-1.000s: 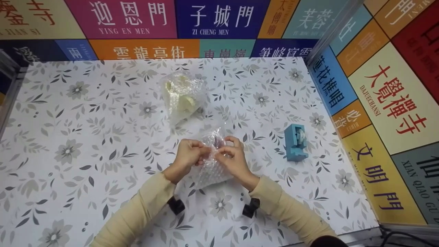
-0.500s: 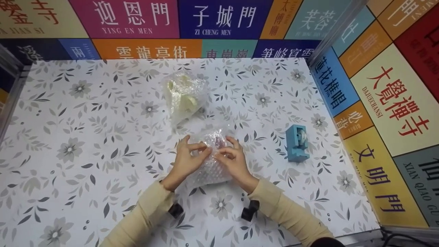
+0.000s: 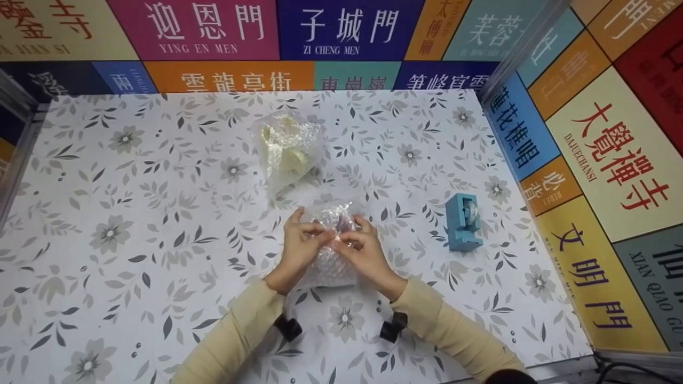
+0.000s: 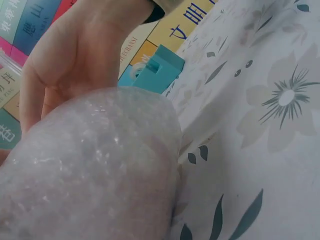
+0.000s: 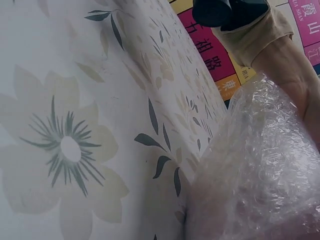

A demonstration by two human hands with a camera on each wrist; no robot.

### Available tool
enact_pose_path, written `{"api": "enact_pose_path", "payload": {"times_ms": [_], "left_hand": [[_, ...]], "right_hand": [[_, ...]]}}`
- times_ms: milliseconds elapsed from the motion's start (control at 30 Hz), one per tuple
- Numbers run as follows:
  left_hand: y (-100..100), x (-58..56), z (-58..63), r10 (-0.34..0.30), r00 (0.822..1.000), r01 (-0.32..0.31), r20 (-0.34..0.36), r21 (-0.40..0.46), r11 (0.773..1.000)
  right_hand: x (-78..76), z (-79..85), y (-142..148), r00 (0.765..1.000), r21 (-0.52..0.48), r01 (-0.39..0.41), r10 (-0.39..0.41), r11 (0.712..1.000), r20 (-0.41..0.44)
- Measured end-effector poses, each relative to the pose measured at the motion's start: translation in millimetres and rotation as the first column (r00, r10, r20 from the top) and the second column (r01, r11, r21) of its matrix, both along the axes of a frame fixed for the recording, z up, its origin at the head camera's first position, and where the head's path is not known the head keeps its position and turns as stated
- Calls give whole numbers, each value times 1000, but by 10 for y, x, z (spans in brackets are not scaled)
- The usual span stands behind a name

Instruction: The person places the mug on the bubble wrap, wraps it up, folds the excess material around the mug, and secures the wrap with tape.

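Observation:
A bubble-wrapped bundle (image 3: 331, 269) lies near the middle of the table, something purplish faintly showing through its upper part. My left hand (image 3: 300, 246) is on its left side, thumb and forefinger pinching the wrap near the top middle. From the other side my right hand (image 3: 368, 250) pinches the wrap, its fingertips almost meeting the left ones. The film bulges close up in both wrist views: the wrapped bundle (image 4: 110, 160) fills the lower left, and the same wrapping (image 5: 270, 160) shows at right. What exactly lies between the fingertips is too small to tell.
Behind the hands lies a second bubble-wrapped package (image 3: 288, 146) with pale yellow-green things inside. A blue tape dispenser (image 3: 462, 224) with a roll of clear tape stands to the right. Printed panels (image 3: 341, 32) wall the back and right edges of the flower-patterned table (image 3: 176, 213).
My left hand's fingers spread from a tighter curl, and the hand then came slightly right, nearer the right hand. The right hand has barely moved; both stay on the bundle.

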State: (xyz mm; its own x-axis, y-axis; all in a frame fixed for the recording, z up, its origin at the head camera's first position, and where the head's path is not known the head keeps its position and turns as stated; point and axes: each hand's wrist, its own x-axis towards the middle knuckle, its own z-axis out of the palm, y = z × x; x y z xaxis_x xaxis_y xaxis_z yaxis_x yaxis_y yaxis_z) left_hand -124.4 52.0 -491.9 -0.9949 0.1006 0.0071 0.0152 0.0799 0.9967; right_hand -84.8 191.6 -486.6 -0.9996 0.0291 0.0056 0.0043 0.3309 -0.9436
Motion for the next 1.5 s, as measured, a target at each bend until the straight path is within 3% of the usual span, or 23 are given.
{"api": "enact_pose_path", "payload": {"times_ms": [167, 267, 367, 467, 533, 700, 767, 833, 900, 1000, 1067, 1133, 1300, 1500], "left_hand": [[25, -41, -4, -30, 999, 30, 34, 13, 999], [9, -59, -5, -42, 998, 41, 48, 33, 999], [-10, -62, -3, -46, 996, 42, 79, 52, 998], [-17, -57, -4, -44, 995, 39, 87, 52, 998], [-18, -52, -2, -36, 995, 30, 92, 59, 998], [-8, -46, -10, -10, 996, 2, 90, 81, 997], [7, -40, -9, 2, 995, -11, 95, 91, 996], [25, -37, -5, 13, 995, -24, 104, 105, 994], [48, -44, -7, 26, 993, -40, 113, 122, 992], [87, -71, -18, 45, 993, -60, 114, 139, 988], [110, -95, -32, 60, 992, -76, 107, 142, 987], [131, -121, -43, 76, 992, -90, 103, 133, 987], [168, -202, -54, 107, 991, -118, 85, 134, 984], [185, -255, -57, 140, 988, -147, 58, 144, 978]], "right_hand": [[106, 99, 310, 993, 16, -117, 117, 993, -17], [183, 185, 647, 988, 105, -112, 122, 988, -96], [258, 278, 1008, 976, 243, -7, 60, 970, -210], [308, 268, 1388, 957, 361, 138, -29, 922, -290], [313, 199, 1637, 949, 405, 224, -103, 886, -299], [273, 118, 2089, 936, 519, 352, -282, 779, -212], [264, 117, 2212, 932, 571, 350, -336, 743, -134], [265, 116, 2313, 926, 609, 314, -376, 728, -28], [268, 110, 2394, 911, 602, 265, -399, 753, 98], [263, 78, 2475, 874, 514, 221, -402, 829, 273], [253, 51, 2507, 848, 439, 222, -394, 871, 353], [240, 32, 2522, 827, 373, 243, -392, 895, 403], [204, 43, 2516, 786, 326, 287, -416, 901, 458], [163, 87, 2467, 792, 354, 268, -414, 896, 448]]}}
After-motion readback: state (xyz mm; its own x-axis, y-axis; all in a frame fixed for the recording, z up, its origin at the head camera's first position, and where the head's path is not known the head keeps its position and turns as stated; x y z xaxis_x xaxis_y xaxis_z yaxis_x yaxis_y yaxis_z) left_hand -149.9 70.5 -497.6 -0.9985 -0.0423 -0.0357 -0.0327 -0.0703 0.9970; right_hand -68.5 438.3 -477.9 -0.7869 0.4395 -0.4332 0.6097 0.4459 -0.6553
